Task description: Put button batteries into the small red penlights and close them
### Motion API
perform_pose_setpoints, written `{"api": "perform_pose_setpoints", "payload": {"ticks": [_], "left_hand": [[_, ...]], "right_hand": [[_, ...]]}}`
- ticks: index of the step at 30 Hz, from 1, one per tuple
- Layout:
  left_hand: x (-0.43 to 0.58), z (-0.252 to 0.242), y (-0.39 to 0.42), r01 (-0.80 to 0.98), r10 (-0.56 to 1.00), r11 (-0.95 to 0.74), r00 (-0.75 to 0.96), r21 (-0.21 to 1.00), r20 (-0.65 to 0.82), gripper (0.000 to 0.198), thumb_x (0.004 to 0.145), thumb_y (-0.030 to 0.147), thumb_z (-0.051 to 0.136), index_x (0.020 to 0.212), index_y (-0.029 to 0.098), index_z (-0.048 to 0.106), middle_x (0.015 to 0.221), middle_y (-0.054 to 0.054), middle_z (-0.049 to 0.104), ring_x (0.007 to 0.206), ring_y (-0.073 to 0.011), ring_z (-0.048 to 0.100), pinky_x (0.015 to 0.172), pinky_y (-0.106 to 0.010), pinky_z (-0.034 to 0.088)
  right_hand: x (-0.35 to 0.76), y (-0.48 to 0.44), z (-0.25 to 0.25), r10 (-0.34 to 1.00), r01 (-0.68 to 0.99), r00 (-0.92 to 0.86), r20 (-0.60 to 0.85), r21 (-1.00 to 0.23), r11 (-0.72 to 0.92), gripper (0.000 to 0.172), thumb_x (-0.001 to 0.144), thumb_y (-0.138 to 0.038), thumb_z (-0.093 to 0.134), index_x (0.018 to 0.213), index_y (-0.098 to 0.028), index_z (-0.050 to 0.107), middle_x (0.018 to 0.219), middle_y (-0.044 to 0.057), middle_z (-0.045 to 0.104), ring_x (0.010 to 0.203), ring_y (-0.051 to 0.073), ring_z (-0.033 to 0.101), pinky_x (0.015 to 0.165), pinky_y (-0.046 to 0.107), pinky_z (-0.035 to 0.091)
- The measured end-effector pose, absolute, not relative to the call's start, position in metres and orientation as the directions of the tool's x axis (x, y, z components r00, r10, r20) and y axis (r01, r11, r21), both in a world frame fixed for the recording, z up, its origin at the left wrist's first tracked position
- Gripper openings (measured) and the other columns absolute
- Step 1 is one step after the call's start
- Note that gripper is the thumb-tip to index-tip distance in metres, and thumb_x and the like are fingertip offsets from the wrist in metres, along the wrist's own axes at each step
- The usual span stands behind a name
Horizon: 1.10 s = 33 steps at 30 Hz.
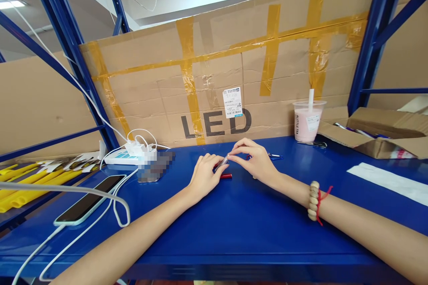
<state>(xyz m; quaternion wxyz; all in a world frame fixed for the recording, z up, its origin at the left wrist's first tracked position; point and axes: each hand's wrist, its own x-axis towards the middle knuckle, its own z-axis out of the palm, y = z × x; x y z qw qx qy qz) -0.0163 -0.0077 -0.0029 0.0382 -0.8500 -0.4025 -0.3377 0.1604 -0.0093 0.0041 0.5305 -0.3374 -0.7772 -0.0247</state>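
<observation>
Two hands: your left hand (206, 176) and your right hand (256, 158) meet near the middle of the frame, above a blue metal tabletop (240, 227).
Slim grey cylindrical piece: it lies tilted between your hands, just right of centre; the piece (223, 161) is partly hidden by your fingers.
Left fingers: curled narrow, with your thumb closed against the lower part of the piece.
Right fingers: thumb and forefinger pinch together at the piece's upper end; whatever finer part sits there is too small to tell.
Red cylinder: a short, glossy red cylinder (226, 176) lies on the tabletop just below the grey piece, beside your left thumb.
Blue parts: slender blue items (276, 156) lie just beyond your right hand, partly covered by it.
Right wrist: you wear a pale beaded bracelet (313, 200) with a red cord.
Right of frame: a clear plastic cup of pink drink (301, 129), an open brown cardboard box (374, 149) and a white paper strip (389, 181).
Left of frame: a pale-edged phone with a dark screen (90, 202), a white power strip (115, 158) and yellow tubes (43, 182).
Backdrop: a taped brown cardboard panel (220, 71) reads "LED".
</observation>
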Motion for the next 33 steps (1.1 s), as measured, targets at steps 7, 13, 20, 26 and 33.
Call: {"api": "perform_pose_setpoints", "payload": {"ticks": [7,13,20,26,33], "left_hand": [[-0.015,-0.002,-0.01,0.685,0.634,-0.694,0.437,0.22,0.638,0.014,0.087,0.028,0.048,0.084,0.02,0.059,0.076,0.002,0.061,0.074,-0.0143,0.049,0.068,-0.028,0.031],[-0.016,-0.003,-0.009,0.676,0.626,-0.7,0.429,0.229,0.651,0.012,0.087,0.028,0.048,0.086,0.021,0.058,0.08,0.002,0.062,0.076,-0.0146,0.049,0.069,-0.027,0.031],[-0.017,-0.003,-0.008,0.67,0.641,-0.692,0.401,0.269,0.654,0.006,0.086,0.024,0.051,0.091,0.022,0.054,0.087,0.003,0.062,0.081,-0.0143,0.051,0.072,-0.026,0.033],[-0.017,-0.001,-0.009,0.631,0.641,-0.713,0.41,0.306,0.649,0.004,0.087,0.021,0.048,0.086,0.022,0.051,0.087,0.004,0.061,0.081,-0.0135,0.051,0.074,-0.026,0.034],[-0.017,-0.001,-0.009,0.64,0.624,-0.72,0.43,0.267,0.653,0.007,0.086,0.028,0.051,0.086,0.022,0.051,0.083,0.004,0.059,0.077,-0.0141,0.049,0.071,-0.026,0.034]], "right_hand": [[0.161,-0.007,0.002,0.458,0.48,-0.232,0.858,-0.308,0.821,0.01,0.077,-0.027,0.062,0.076,-0.02,0.069,0.083,0.004,0.059,0.078,0.015,0.057,0.063,0.026,0.046],[0.16,-0.012,0.007,0.461,0.542,-0.151,0.874,-0.317,0.778,0.017,0.081,-0.031,0.056,0.074,-0.019,0.066,0.08,0.003,0.06,0.073,0.013,0.056,0.062,0.024,0.045],[0.181,-0.003,0.017,0.755,0.895,-0.26,0.602,-0.142,0.422,0.024,0.081,-0.04,0.053,0.081,-0.022,0.068,0.079,0.002,0.066,0.078,0.018,0.059,0.065,0.028,0.042],[0.186,0.001,0.013,0.928,0.96,-0.227,0.297,-0.093,0.265,0.019,0.076,-0.038,0.058,0.082,-0.026,0.071,0.091,0.001,0.068,0.09,0.022,0.059,0.065,0.027,0.042],[0.181,-0.001,0.012,0.933,0.96,-0.217,0.288,-0.108,0.257,0.013,0.077,-0.032,0.06,0.074,-0.027,0.071,0.086,-0.001,0.069,0.087,0.019,0.059,0.065,0.025,0.04]]}}
